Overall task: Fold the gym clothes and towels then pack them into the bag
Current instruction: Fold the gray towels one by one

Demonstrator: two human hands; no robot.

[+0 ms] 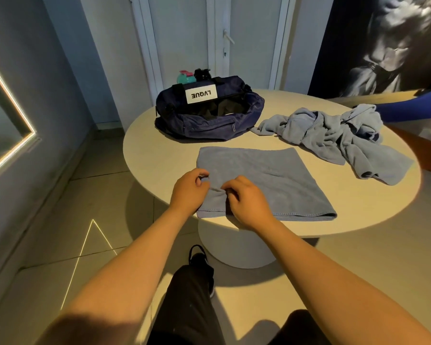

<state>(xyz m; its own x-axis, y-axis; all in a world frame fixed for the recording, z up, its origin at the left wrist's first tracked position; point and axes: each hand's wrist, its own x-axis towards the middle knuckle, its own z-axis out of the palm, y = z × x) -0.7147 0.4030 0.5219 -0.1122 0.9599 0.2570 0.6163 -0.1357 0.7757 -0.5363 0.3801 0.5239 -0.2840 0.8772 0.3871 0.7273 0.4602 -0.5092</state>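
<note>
Folded towel (271, 180) flat on the near side of the table (358, 210), left hand (189, 191) and right hand (246, 204) side by side at its near-left corner, both pinching the cloth, open bag (209, 118) behind, crumpled clothes (334, 138) to the right

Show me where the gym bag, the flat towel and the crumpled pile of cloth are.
gym bag (204, 128), head view, on its navy front side wall.
flat towel (279, 175), head view, on the middle of its top surface.
crumpled pile (329, 135), head view, on its bunched centre.
</note>
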